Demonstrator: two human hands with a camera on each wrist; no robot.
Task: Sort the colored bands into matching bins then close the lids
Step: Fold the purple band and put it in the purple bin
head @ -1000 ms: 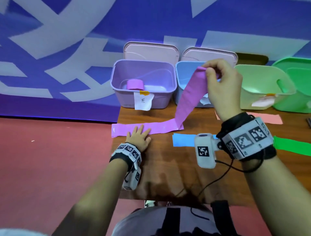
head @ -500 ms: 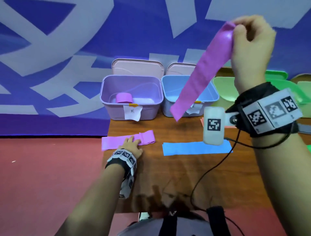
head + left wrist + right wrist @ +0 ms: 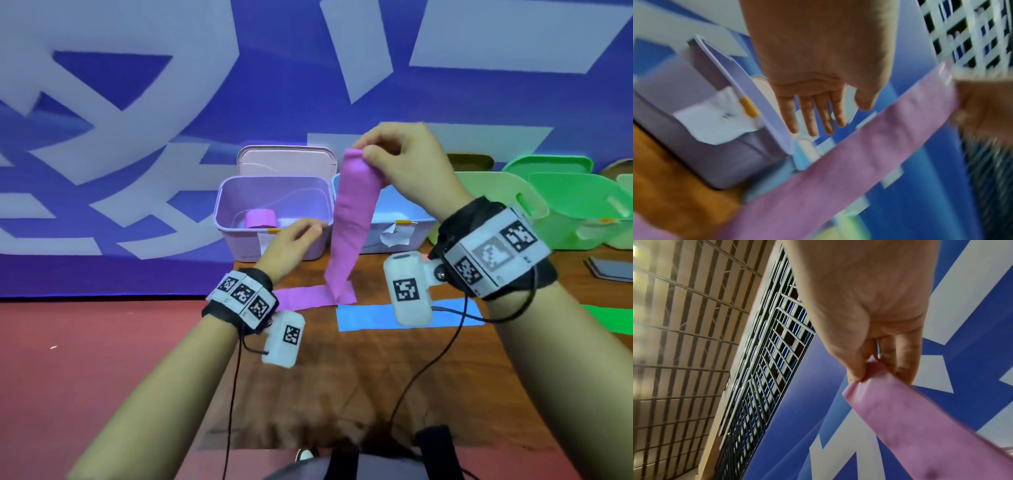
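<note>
A purple band [image 3: 349,219] hangs from a person's right hand [image 3: 407,164], raised above the tabletop [image 3: 342,377], its upper end pinched between thumb and fingertips [image 3: 856,369]. The strip slopes down in front of the bins, its lower end resting on the stretch of the same band that lies flat on the wood at the tabletop's left edge. The left hand [image 3: 291,240] is lifted off the tabletop, fingers [image 3: 809,116] straight and loosely spread, holding nothing, close beside the hanging strip and in front of the purple bin [image 3: 274,219]. That bin stands with its lid [image 3: 287,161] up, a rolled purple band [image 3: 262,218] inside and a paper label on its front wall. To its right stands a blue bin [image 3: 394,222], partly hidden by the strip, then green bins [image 3: 507,205]. A blue band [image 3: 363,317] lies flat on the tabletop; a green band [image 3: 613,318] shows at the right edge.
</note>
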